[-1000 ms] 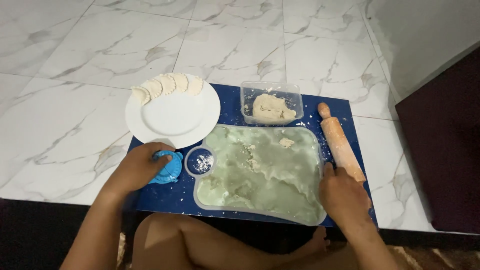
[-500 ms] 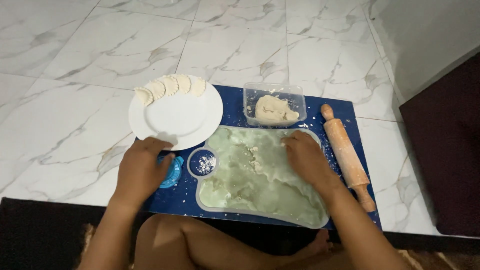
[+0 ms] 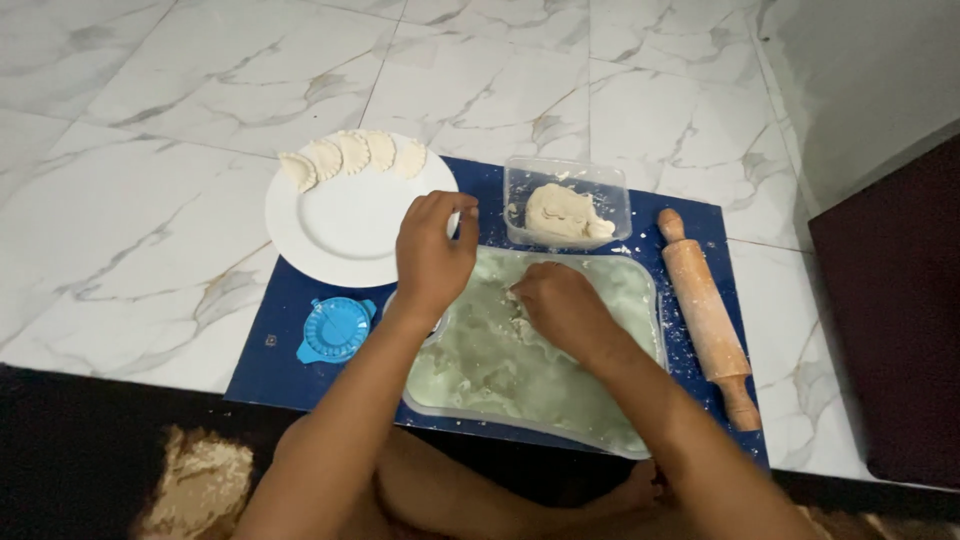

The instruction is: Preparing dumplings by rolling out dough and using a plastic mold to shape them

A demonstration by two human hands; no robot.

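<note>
My left hand [image 3: 432, 252] hovers with its fingers bunched over the right rim of a white plate [image 3: 345, 235]; I see nothing in it. Several folded dumplings [image 3: 350, 155] line the plate's far rim. My right hand [image 3: 557, 305] rests knuckles-up on the floured pale green board [image 3: 520, 375], fingertips curled into loose flour and dough bits. Its palm is hidden. A blue dumpling press [image 3: 335, 328] lies alone on the blue mat [image 3: 285, 375], left of my left forearm. Beyond the board, a clear tub [image 3: 612, 190] holds a lump of dough [image 3: 560, 212].
A wooden rolling pin [image 3: 705, 310] lies on the mat along the board's right side. The mat sits on a white marble tile floor [image 3: 150, 200]. A dark surface [image 3: 890, 320] lies at the far right. My crossed legs [image 3: 450, 500] are against the mat's near edge.
My left hand left the blue press and rose toward the plate's right rim. My right hand came off the rolling pin's near end and moved left onto the board.
</note>
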